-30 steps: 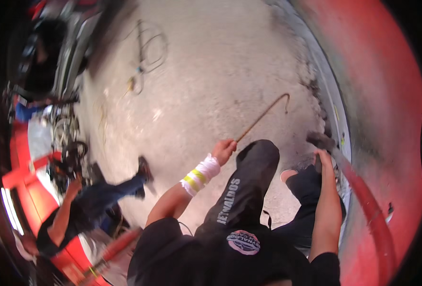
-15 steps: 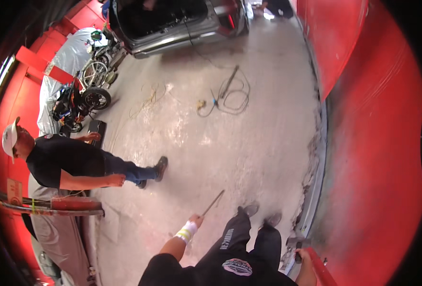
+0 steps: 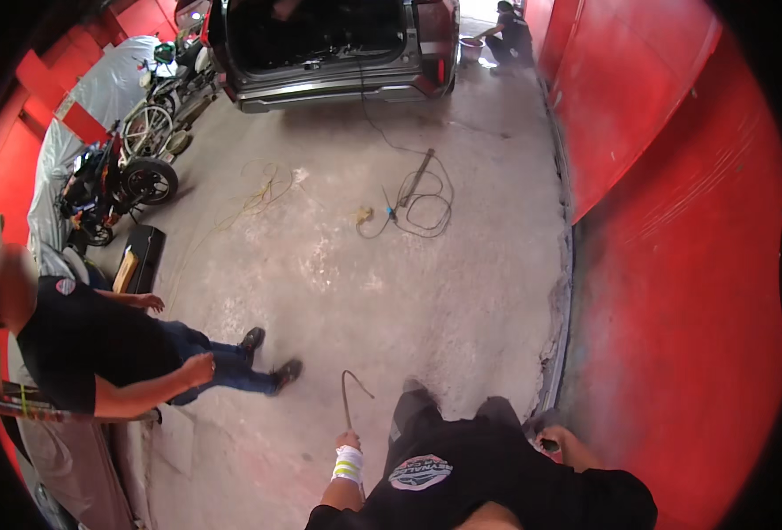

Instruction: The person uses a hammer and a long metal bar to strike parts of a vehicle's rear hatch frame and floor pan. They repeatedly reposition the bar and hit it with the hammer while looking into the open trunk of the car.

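At lower centre, left hand [image 3: 348, 440] clenches hooked rod [image 3: 347, 406]; hook has turned into clear view, engaging nothing visible. Right hand [image 3: 568, 443]: can't tell grip.

Bright far end, patchy sheen on floor [image 3: 311, 252], black fisheye edges

The place looked like a garage or vehicle workshop: a grey car [image 3: 338, 93] stood with its rear apparently open on a worn concrete floor [image 3: 462, 300], motorcycles [image 3: 99, 181] were parked at the left near a silvery cover [image 3: 117, 84], a cable [image 3: 450, 210] lay looped on the ground, and red walls [image 3: 674, 309] flanked the space.
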